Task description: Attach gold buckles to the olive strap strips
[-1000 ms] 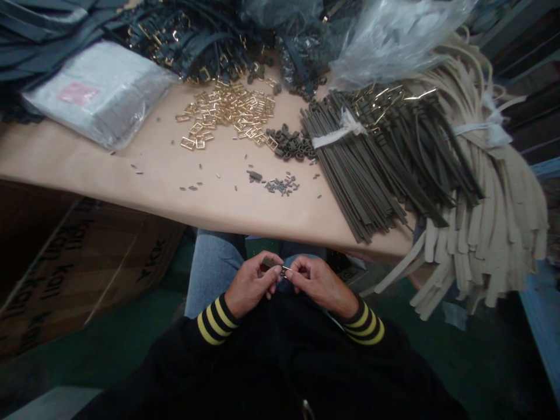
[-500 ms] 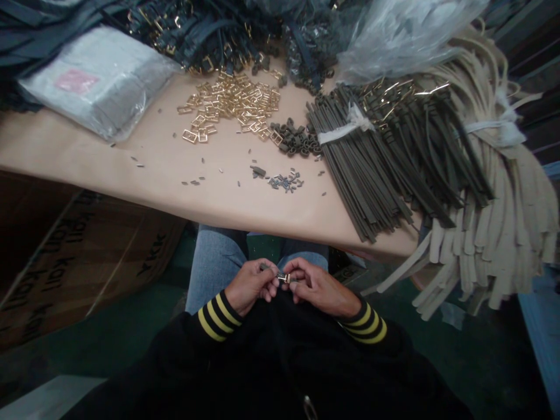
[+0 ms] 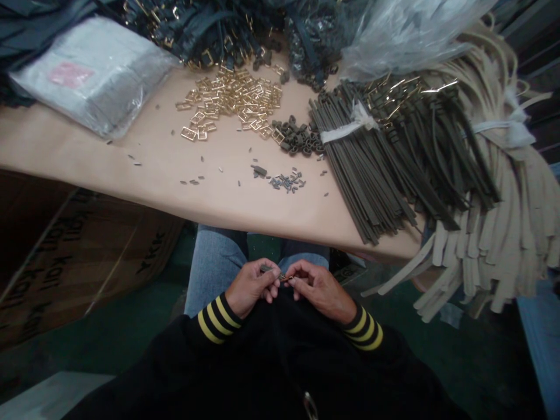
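Note:
Over my lap, below the table edge, my left hand [image 3: 252, 286] is closed on the end of a dark olive strap [image 3: 268, 269]. My right hand [image 3: 318, 287] pinches a small gold buckle [image 3: 286, 278] against that strap end, fingertips of both hands almost touching. On the table [image 3: 153, 169] above lie a heap of gold buckles [image 3: 234, 100], a cluster of small dark loops [image 3: 297, 139] and a tied bundle of olive straps [image 3: 371, 169].
A plastic-wrapped grey packet [image 3: 94, 76] lies at the table's left. Dark straps with buckles [image 3: 205, 29] pile at the back, and beige straps [image 3: 503, 216] hang off the right edge. Tiny dark offcuts [image 3: 286, 182] dot the table. A cardboard box [image 3: 79, 256] stands under it at left.
The hands stay together in my lap; the buckle has turned edge-on between the fingers. The view has shifted slightly, the table sliding up and right.

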`<state>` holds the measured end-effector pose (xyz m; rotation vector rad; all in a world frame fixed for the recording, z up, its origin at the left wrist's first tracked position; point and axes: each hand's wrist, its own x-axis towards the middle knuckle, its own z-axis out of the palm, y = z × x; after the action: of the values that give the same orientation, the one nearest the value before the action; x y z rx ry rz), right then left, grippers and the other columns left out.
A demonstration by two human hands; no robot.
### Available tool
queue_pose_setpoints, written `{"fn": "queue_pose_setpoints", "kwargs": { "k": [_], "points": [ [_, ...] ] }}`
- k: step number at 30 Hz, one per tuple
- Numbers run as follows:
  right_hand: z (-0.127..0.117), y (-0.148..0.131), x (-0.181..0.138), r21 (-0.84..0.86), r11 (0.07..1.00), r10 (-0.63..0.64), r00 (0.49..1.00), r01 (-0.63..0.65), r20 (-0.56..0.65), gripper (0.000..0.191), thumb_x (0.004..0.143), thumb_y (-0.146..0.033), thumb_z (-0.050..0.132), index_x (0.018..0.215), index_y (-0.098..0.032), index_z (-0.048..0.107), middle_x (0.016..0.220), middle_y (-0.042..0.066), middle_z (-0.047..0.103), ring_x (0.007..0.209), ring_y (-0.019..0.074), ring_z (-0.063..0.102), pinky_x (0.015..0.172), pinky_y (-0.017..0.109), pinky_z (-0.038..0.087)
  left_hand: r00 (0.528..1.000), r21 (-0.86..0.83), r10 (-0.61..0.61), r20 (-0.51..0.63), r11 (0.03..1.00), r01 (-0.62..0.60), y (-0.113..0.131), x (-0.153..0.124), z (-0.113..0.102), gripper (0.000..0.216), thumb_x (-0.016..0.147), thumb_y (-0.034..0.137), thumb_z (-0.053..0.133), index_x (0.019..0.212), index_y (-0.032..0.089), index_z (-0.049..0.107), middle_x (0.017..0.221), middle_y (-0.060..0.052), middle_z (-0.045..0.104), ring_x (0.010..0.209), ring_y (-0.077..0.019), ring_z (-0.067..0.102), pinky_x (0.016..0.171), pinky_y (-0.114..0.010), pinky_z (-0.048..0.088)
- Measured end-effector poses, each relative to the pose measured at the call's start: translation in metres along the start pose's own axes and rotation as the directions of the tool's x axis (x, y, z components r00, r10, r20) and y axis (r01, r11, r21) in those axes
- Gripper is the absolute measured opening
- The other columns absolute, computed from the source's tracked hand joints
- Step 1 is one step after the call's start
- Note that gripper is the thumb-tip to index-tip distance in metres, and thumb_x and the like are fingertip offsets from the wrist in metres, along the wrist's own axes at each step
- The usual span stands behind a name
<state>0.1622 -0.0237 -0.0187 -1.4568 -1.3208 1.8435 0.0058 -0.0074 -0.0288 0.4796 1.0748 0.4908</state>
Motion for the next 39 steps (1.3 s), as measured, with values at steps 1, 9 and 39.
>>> {"fn": "queue_pose_setpoints", "kwargs": {
  "k": [1,9,39],
  "points": [
    [0.001,0.000,0.000,-0.003,1.000,-0.003,1.000,0.003,-0.016,0.008,0.076,-0.022,0.046,0.079,-0.015,0.047,0.067,-0.001,0.053,0.049,0.0064,0.052,0.051,0.021,0.043,1.000,0.004,0.007,-0.002,1.000,-0.007,0.000,0.000,0.000,0.027,0.060,0.032,0.065,0.069,0.013,0.048,0.049,0.005,0.054,0.037,-0.0038,0.047,0.032,-0.012,0.037],
    [0.001,-0.002,0.000,-0.108,0.994,-0.036,0.998,0.030,-0.058,0.005,0.077,-0.017,0.045,0.077,-0.015,0.050,0.067,-0.002,0.053,0.051,0.0070,0.054,0.054,0.022,0.044,0.995,0.198,0.094,0.032,0.975,-0.099,0.000,0.002,0.001,0.021,0.066,0.030,0.058,0.071,0.014,0.046,0.050,0.006,0.051,0.038,-0.0053,0.046,0.034,-0.015,0.037],
    [-0.008,-0.014,-0.001,0.175,0.977,0.094,0.986,-0.118,0.140,0.012,0.060,-0.023,0.058,0.067,-0.014,0.052,0.060,-0.004,0.049,0.055,0.0077,0.041,0.053,0.021,0.031,0.938,0.214,0.096,0.333,0.961,-0.174,0.025,-0.021,-0.005,0.025,0.064,0.036,0.063,0.068,0.012,0.061,0.053,0.002,0.051,0.040,-0.0060,0.047,0.040,-0.019,0.041]
  ]
}}
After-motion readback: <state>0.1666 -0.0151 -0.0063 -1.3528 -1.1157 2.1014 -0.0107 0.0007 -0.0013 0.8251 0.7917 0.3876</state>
